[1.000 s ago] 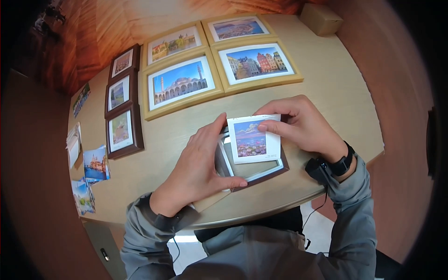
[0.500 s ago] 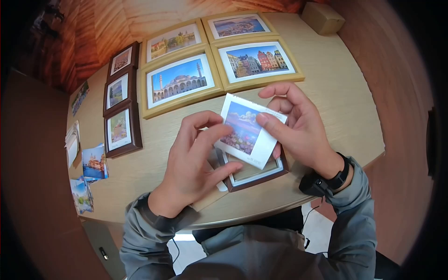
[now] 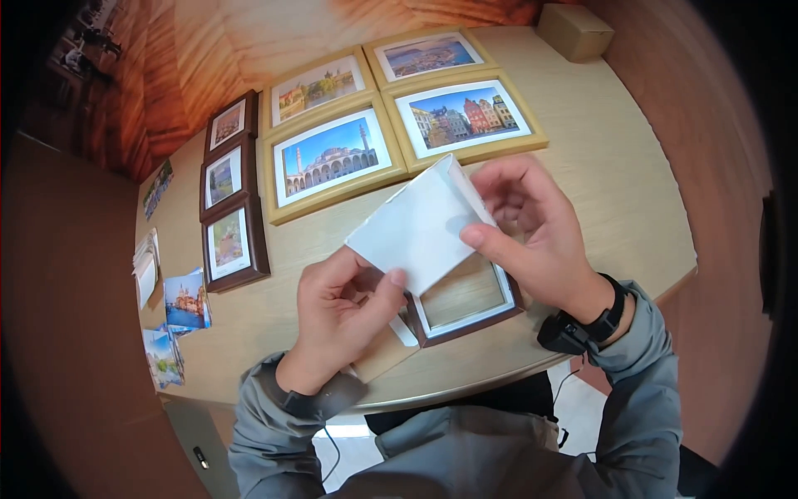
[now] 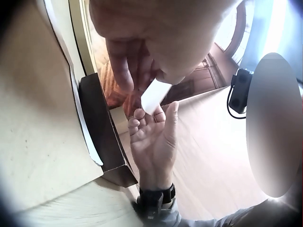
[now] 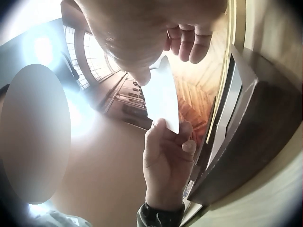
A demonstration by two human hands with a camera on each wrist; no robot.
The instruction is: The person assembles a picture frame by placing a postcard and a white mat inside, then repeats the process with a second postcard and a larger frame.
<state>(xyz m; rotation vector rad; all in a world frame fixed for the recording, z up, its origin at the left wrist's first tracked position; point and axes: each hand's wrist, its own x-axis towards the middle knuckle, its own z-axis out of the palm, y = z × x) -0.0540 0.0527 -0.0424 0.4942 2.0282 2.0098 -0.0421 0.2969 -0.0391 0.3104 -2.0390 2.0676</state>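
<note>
The photo print (image 3: 416,224) is tilted above the table in the head view, its blank white back uppermost and a narrow strip folded along its right edge. My left hand (image 3: 337,303) pinches the lower left of the print between thumb and fingers. At the opposite side my right hand (image 3: 536,233) holds the folded edge, thumb in front and fingers curled behind. Below the print lies a dark brown picture frame (image 3: 475,326) with a pale inner border, partly covered. A tan board (image 3: 384,359) lies beside it, under the left hand. The right wrist view shows the white print (image 5: 162,97) spanning both hands.
Several gold frames (image 3: 397,125) with city pictures lie beyond the hands. A column of smaller brown frames (image 3: 260,241) stands to their left. Loose photos (image 3: 184,301) are piled near the left table edge, and a cardboard box (image 3: 573,33) sits at the far right corner.
The print has turned from its picture side to its white back and tilted. My left hand has gone from the frame to gripping the print's lower left; the right hand still holds it.
</note>
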